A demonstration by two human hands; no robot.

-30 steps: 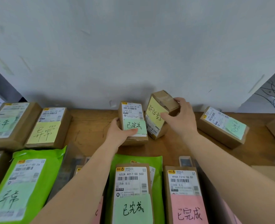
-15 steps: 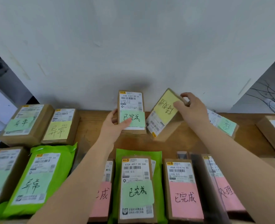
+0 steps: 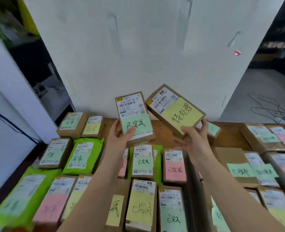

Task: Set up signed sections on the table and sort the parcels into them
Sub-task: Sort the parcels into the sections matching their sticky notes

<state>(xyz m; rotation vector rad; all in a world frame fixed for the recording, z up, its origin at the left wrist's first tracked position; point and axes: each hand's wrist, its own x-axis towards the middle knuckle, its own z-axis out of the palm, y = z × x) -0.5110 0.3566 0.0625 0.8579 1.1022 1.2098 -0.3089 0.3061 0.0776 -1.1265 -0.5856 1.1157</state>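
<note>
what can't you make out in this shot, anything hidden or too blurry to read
Head view, the only one:
- Small box: mostly hidden behind the right hand and its yellow-note parcel.
- Pink note, lower left: writing blurred.
- Yellow slip: left part hidden by the left forearm.
- Bottom-row parcels: cut off by the frame edge.

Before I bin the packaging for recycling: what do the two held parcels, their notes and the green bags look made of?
Parcel in the left hand and parcel in the right hand: brown matte cardboard, by the folded edges. Their green note and yellow note: thin matte paper, handwritten. The green bag: probably soft plastic film, slightly glossy and wrinkled.
</note>
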